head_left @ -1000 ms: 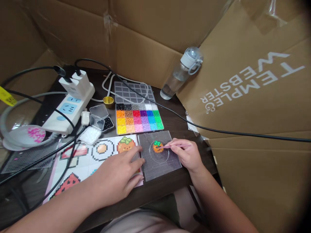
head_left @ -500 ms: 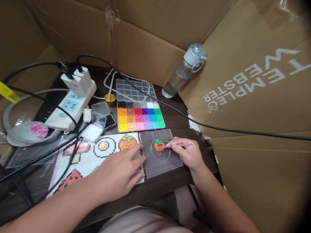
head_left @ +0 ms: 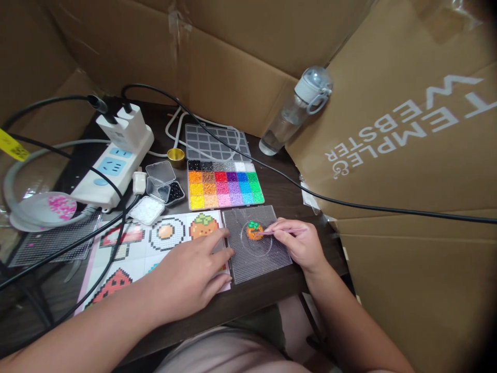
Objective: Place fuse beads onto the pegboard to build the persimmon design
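Note:
My right hand [head_left: 297, 242] is closed around pink tweezers [head_left: 282, 231]. Their tips reach the orange and green bead figure [head_left: 255, 231] on the clear pegboard [head_left: 248, 269]; whether a bead sits between the tips is too small to tell. With its fingers spread, my left hand [head_left: 198, 264] lies over the pattern sheet [head_left: 135, 259], its fingertips at the pegboard's left edge. Printed pixel pictures show on the sheet, among them an orange fruit [head_left: 204, 226] with green leaves. Part of the sheet is covered by my left hand and forearm.
Behind the pegboard stands a sorted bead box [head_left: 227, 186] with its lid open. Small clear cases [head_left: 147, 210] of white and black beads lie left of it. A power strip [head_left: 112, 171], black cables [head_left: 279, 185] and a water bottle [head_left: 295, 111] surround the area, with cardboard walls [head_left: 233, 62] behind.
The tweezers and both hands stay in nearly the same place. The whole view has shifted only very slightly.

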Motion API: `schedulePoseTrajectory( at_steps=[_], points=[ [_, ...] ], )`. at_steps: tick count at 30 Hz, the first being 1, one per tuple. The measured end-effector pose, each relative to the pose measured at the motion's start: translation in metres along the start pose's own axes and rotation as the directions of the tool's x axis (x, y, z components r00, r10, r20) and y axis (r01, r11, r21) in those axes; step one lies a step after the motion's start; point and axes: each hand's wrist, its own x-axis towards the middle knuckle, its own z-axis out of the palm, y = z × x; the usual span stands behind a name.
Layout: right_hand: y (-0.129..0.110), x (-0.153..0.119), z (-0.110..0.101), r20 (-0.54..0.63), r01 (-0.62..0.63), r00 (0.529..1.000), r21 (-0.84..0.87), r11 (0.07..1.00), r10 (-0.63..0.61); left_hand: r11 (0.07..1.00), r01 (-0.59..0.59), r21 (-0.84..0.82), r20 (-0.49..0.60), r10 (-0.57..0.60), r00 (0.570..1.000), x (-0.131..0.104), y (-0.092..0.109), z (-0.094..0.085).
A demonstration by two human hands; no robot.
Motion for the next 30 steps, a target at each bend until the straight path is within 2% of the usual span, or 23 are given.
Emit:
schedulePoseTrajectory(
  at_steps=[11,30],
  points=[
    [0.0025,-0.0003,0.0006,-0.022,-0.018,1.000,0.000,1.000,0.018,1.000,-0.002,0.003,-0.022,0.002,1.000,-0.0002,-0.0008,0.0024],
    [0.0005,0.0003,0.0008,-0.004,0.007,1.000,0.023,1.000,-0.007,0.999,-0.016,0.036,0.010,0.016,1.000,0.0009,0.0004,-0.0011]
  ],
)
